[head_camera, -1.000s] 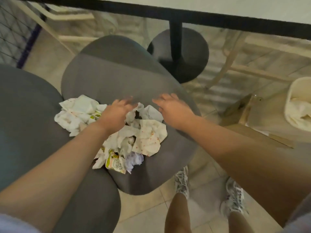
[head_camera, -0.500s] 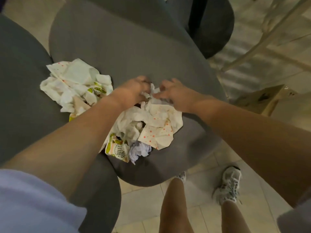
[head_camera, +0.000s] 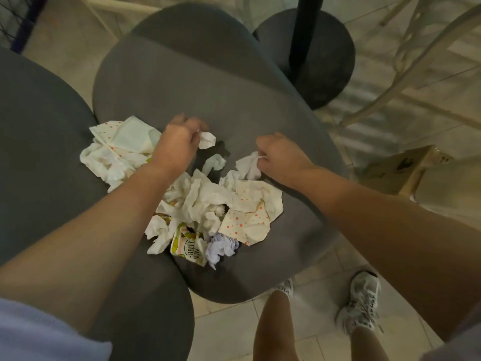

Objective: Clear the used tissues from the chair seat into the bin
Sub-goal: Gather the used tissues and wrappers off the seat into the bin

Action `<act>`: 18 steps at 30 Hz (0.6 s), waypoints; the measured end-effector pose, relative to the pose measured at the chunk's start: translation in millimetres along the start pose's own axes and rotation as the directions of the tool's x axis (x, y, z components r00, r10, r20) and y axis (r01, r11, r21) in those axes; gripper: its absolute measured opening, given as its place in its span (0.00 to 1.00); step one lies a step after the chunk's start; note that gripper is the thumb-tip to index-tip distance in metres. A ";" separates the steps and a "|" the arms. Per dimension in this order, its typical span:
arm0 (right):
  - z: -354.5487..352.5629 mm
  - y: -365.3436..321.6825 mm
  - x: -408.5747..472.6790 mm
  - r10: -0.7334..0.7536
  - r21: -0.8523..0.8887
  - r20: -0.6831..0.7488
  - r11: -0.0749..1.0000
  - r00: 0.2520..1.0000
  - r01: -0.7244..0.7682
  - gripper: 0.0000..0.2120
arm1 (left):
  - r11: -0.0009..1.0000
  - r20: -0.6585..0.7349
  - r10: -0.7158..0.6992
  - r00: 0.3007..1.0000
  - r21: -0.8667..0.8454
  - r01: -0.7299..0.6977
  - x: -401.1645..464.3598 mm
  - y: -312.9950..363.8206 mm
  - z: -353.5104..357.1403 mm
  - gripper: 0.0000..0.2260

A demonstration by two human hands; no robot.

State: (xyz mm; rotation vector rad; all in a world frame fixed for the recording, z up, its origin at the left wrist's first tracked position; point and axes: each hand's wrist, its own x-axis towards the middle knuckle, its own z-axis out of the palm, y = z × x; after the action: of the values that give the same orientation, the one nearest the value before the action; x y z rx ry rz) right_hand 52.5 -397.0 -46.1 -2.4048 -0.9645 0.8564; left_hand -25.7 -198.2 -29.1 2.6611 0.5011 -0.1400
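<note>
A heap of crumpled white and orange-dotted tissues (head_camera: 208,201) lies on the grey chair seat (head_camera: 208,84), with a second clump (head_camera: 117,149) to its left. My left hand (head_camera: 177,144) hovers over the far side of the heap and pinches a small white tissue ball (head_camera: 207,139). My right hand (head_camera: 281,158) is to the right of it and pinches another crumpled white tissue (head_camera: 248,164). A printed yellow-green wrapper (head_camera: 188,247) and a pale purple wad (head_camera: 221,247) lie at the near edge of the heap. No bin shows in this frame.
A second grey seat (head_camera: 39,152) adjoins on the left. A black table post on a round dark base (head_camera: 304,56) stands beyond the chair. Pale chair legs (head_camera: 390,82) and a brown cardboard piece (head_camera: 398,170) are at right. My legs and sneakers (head_camera: 361,300) stand on the tiled floor.
My hands, close together over the heap half a second ago, have drawn apart. Each now holds a small tissue lifted from the pile.
</note>
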 end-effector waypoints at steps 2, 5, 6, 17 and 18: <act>-3.2 -4.6 -0.7 0.035 0.118 -0.061 0.993 0.998 -0.028 0.05 | 1.000 0.022 0.002 1.000 0.001 -0.002 -0.9 4.6 0.9 0.12; -7.1 -11.3 -0.1 0.052 0.179 -0.060 0.983 0.997 -0.040 0.15 | 0.999 0.047 0.007 0.999 -0.036 -0.006 -4.1 16.3 0.2 0.11; -7.6 -12.6 -0.2 0.044 0.181 -0.045 0.983 0.998 -0.035 0.15 | 0.998 0.044 0.001 0.999 -0.068 0.002 -6.1 21.1 -1.7 0.11; -50.2 -1.9 -40.6 0.011 0.102 -0.250 0.995 0.968 0.016 0.11 | 0.968 -0.018 0.015 1.000 -0.248 -0.019 -22.1 82.6 -24.7 0.02; -56.5 2.9 -47.8 0.018 0.111 -0.269 0.994 0.963 0.012 0.11 | 0.966 -0.029 0.028 0.999 -0.257 -0.034 -22.6 92.4 -25.6 0.02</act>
State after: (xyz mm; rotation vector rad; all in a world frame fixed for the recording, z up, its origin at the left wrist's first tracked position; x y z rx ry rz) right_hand 64.5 -441.5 11.9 -2.3496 -0.7864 0.5478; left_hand -12.2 -272.5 34.1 2.4175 0.4519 -0.0292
